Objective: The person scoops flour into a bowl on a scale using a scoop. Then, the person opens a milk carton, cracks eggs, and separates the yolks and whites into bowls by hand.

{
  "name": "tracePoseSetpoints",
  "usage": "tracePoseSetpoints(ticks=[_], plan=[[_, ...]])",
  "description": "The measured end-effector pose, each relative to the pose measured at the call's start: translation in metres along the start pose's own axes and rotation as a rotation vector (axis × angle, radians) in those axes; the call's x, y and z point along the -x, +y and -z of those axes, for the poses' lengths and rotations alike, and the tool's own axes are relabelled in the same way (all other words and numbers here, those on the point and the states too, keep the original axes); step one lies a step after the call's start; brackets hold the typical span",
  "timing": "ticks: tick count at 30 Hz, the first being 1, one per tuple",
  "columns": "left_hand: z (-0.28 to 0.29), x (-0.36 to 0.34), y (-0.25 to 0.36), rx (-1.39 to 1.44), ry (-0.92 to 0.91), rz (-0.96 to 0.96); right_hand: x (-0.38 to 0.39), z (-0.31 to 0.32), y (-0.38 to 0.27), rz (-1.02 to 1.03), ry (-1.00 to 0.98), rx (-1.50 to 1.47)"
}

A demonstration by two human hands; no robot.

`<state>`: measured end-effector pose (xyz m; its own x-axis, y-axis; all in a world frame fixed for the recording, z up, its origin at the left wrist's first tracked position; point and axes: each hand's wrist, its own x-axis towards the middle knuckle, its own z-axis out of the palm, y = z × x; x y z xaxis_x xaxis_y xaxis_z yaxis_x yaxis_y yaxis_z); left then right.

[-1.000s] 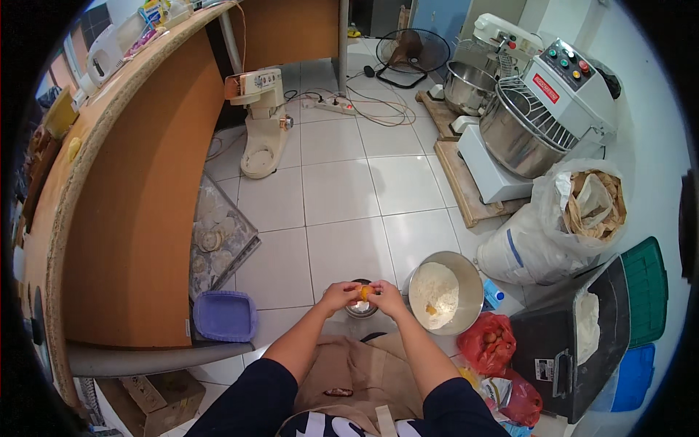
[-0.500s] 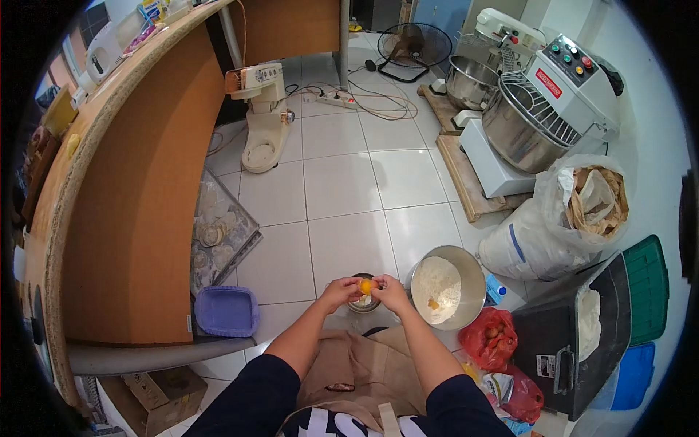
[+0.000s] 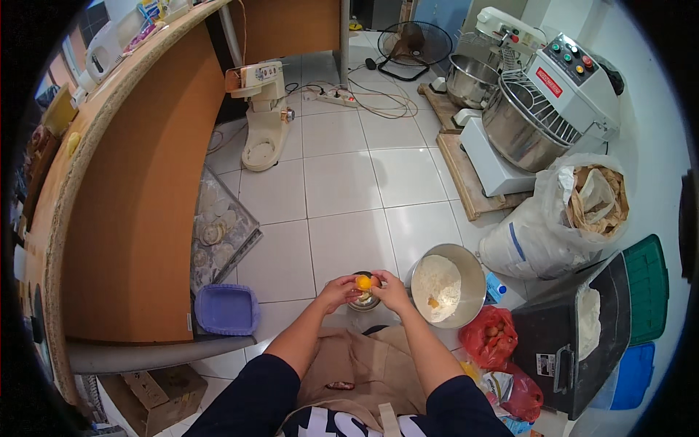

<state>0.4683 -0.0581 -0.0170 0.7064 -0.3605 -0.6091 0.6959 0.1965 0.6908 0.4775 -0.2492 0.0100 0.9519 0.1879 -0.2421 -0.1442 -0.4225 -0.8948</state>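
Above a small metal bowl (image 3: 363, 304), my left hand (image 3: 338, 294) and my right hand (image 3: 391, 292) are held close together, fingers curled. A bright orange egg yolk (image 3: 363, 282) shows between them, on the left-hand side, seemingly in a shell half pinched by my left fingers. My right fingers grip a brown eggshell half (image 3: 376, 281) right beside the yolk. Something pale lies in the small bowl, partly covered by my hands. To the right stands a large steel bowl (image 3: 477, 280) of white flour (image 3: 439, 280), with a small yellow-orange blob on the flour.
Right of the large bowl lie a red bag of eggs (image 3: 489, 336), a blue-and-white carton (image 3: 495, 288) and a dark flour bin (image 3: 542, 342). A purple basin (image 3: 226, 311) sits at left. Farther off stand a spiral mixer (image 3: 535, 120) and a cream mixer stand (image 3: 266, 120).
The yolk has shifted slightly left, toward my left fingers. More of the brown shell in my right hand now shows. Both hands stay over the small bowl.
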Motion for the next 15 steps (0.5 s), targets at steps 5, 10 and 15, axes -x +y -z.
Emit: tracePoseSetpoints(ticks=[5, 10, 15], plan=[[-0.002, -0.002, -0.001, 0.026, -0.043, -0.032, 0.0, 0.003, 0.011, 0.01, -0.056, -0.101], [-0.003, 0.001, -0.002, 0.063, -0.037, -0.052, 0.0, 0.001, 0.028, -0.069, -0.048, -0.166], [-0.007, 0.002, 0.004, 0.09, -0.028, -0.054, -0.001, -0.001, 0.052, -0.036, 0.043, -0.271]])
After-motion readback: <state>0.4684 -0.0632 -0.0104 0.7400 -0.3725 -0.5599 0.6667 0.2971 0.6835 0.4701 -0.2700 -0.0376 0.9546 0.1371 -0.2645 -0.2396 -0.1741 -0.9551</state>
